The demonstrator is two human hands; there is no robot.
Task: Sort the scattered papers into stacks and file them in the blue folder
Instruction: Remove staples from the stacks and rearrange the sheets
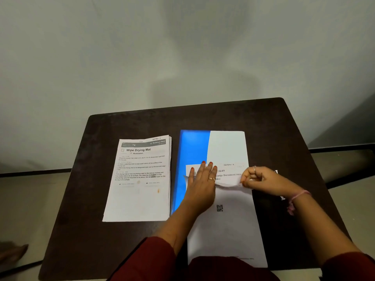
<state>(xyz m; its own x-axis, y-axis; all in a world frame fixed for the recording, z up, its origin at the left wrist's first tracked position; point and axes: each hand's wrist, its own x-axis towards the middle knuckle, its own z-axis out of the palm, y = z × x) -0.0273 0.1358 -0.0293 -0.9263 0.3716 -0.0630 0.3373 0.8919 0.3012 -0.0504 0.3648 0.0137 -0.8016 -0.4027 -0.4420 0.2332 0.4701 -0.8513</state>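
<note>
A blue folder (192,147) lies open on the dark table (284,142), right of centre. White sheets (227,147) lie over its right part, and a long sheet with a QR code (225,230) reaches toward me. My left hand (200,185) rests flat on the printed sheet, fingers spread and straight. My right hand (261,179) pinches the curled right edge of that sheet (229,178) between thumb and fingers. A neat stack of printed papers (140,179) headed "Wipe Drying Mat" lies left of the folder.
The table's far edge runs close to a plain grey wall (182,47). Pale floor (30,209) shows on both sides of the table. A dark shape (12,252) sits at the lower left on the floor.
</note>
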